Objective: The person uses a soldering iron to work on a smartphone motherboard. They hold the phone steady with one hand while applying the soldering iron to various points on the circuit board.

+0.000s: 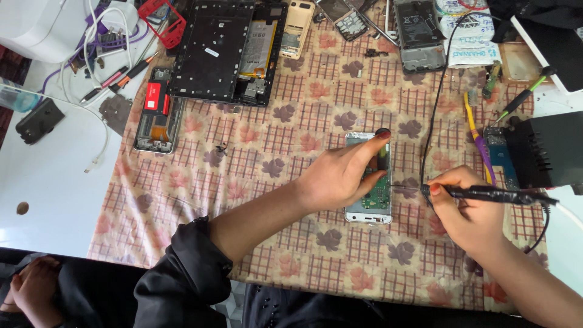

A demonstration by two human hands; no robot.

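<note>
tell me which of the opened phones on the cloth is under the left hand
The small white-framed phone at mid-cloth: the left hand rests on it. The other opened devices lie untouched along the far edge.

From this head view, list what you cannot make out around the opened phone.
- Opened phone: its left half is hidden under the left hand.
- Iron tip: too thin to tell whether it touches the board; the right hand holds the soldering iron.
- Black box: cut off by the right edge.

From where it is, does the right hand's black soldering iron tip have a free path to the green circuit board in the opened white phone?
Probably yes: the tip sits beside the board, with the left hand left of it.
</note>
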